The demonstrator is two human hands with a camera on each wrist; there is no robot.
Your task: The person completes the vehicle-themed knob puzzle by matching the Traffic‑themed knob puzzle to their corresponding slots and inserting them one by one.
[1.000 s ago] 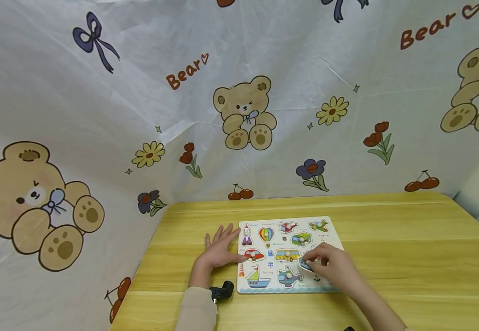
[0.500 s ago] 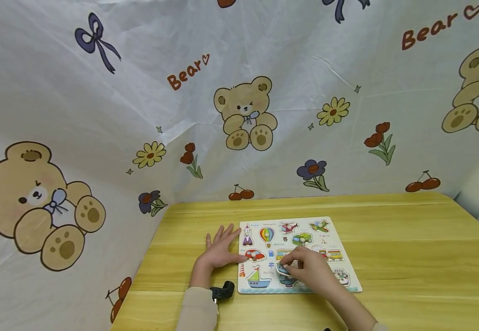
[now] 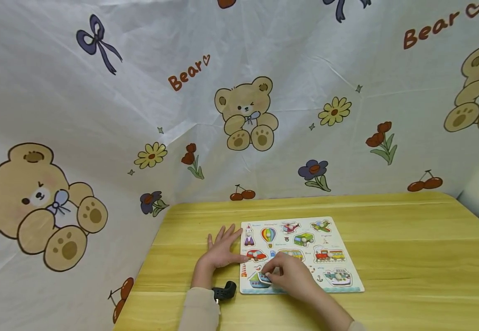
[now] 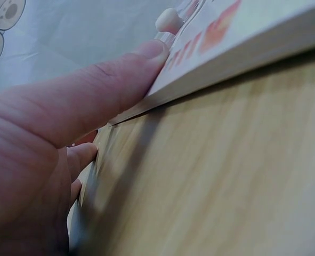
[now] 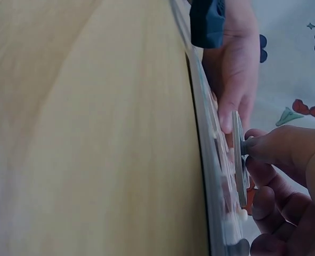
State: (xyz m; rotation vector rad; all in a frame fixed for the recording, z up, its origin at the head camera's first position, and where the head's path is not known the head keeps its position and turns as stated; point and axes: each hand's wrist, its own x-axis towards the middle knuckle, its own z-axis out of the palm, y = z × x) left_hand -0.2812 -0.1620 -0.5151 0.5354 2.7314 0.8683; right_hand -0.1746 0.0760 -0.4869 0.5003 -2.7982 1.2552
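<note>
A white wooden knob puzzle board (image 3: 338, 240) with vehicle pictures lies on the table. My left hand (image 3: 220, 253) is spread at its left side, the thumb (image 4: 130, 66) resting on the board's edge. Between thumb and fingers, my right hand (image 3: 292, 276) pinches the small knob of a flat blue-and-white puzzle piece (image 3: 264, 277). That piece overlaps the sailboat picture (image 3: 257, 281) at the lower left of the board. The right wrist view shows the piece (image 5: 237, 160) edge-on, close over the board. My right hand hides the picture right of the sailboat and part of the bus (image 3: 295, 253).
Other knobbed pieces sit in the board, among them a red car (image 3: 256, 255), a train (image 3: 329, 255) and a ship (image 3: 338, 277). Wooden table (image 3: 413, 257) surrounds the board. Behind hangs a white bear-print cloth (image 3: 289, 151). A black device (image 3: 225, 291) is at my left wrist.
My right hand has carried the puzzle piece leftward across the board to the sailboat picture, uncovering the train and ship on the right. The left hand has stayed at the board's edge.
</note>
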